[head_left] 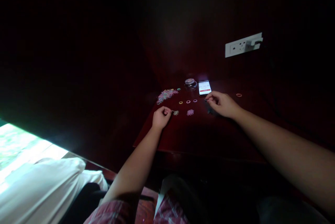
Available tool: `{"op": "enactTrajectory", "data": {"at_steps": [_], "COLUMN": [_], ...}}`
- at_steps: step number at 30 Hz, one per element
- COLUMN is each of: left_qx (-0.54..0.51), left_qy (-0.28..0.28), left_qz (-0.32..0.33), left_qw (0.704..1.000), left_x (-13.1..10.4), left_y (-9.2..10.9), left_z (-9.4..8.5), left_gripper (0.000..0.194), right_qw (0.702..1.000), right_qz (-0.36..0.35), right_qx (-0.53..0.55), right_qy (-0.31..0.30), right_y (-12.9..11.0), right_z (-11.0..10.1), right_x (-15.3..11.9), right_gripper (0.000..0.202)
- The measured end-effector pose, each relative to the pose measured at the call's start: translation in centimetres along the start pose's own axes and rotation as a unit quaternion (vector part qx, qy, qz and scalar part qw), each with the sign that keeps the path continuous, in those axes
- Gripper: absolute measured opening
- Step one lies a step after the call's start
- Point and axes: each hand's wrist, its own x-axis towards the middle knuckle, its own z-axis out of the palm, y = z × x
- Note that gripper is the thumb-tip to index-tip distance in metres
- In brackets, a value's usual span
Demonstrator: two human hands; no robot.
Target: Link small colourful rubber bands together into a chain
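My left hand (161, 117) rests at the left of a dark red table, its fingers curled into a pinch. Its fingertips are at a small pile of pale yellow-green elastic bands (176, 113), with a light bit of band at the tips. Farther right, my right hand (221, 103) pinches at a small dark hair tie (206, 99) just below the phone. To its left lie a purple hair tie (195, 101), a pink hair tie (188, 102) and a yellow hair tie (180, 102) in a row. Below them sits a pile of pink-purple bands (190, 112); a dark pile (210, 111) is partly shadowed by my right hand.
A large heap of mixed bands (166, 95) lies at the left back, beside a green hair tie (179, 89). Behind stand a round clear container (190, 83) and a lit phone (204, 87). An orange hair tie (239, 95) lies right. A wall socket (243, 45) holds a plug.
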Motion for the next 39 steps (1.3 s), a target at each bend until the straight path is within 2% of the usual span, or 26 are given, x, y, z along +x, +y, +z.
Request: {"op": "enactTrajectory", "data": {"at_steps": [6, 14, 20, 26, 34, 39], "left_qx": [0.000, -0.034, -0.019, 0.016, 0.046, 0.037], "left_qy": [-0.014, -0.093, -0.052, -0.086, -0.077, -0.089], "left_qz": [0.000, -0.014, -0.025, 0.010, 0.050, 0.049], "left_qw": [1.000, 0.995, 0.998, 0.996, 0.995, 0.994], "left_x": [1.1, 0.7, 1.0, 1.0, 0.9, 1.2], "left_y": [0.1, 0.3, 0.1, 0.0, 0.3, -0.1], "left_z": [0.9, 0.7, 0.9, 1.3, 1.3, 1.4], "left_gripper": [0.013, 0.018, 0.015, 0.011, 0.011, 0.015], "right_qw": [1.000, 1.000, 0.999, 0.999, 0.998, 0.998], "right_qz": [0.008, -0.001, 0.013, 0.014, 0.017, 0.013], "right_qx": [0.015, 0.010, 0.026, 0.031, 0.039, 0.038], "right_qy": [0.002, -0.006, -0.017, -0.018, -0.034, -0.040], "right_y": [0.5, 0.0, -0.5, -0.6, -1.0, -0.9], "right_z": [0.1, 0.2, 0.3, 0.4, 0.4, 0.4], "right_x": [0.0, 0.1, 0.0, -0.1, -0.1, -0.1], "right_gripper": [0.016, 0.014, 0.014, 0.013, 0.014, 0.014]}}
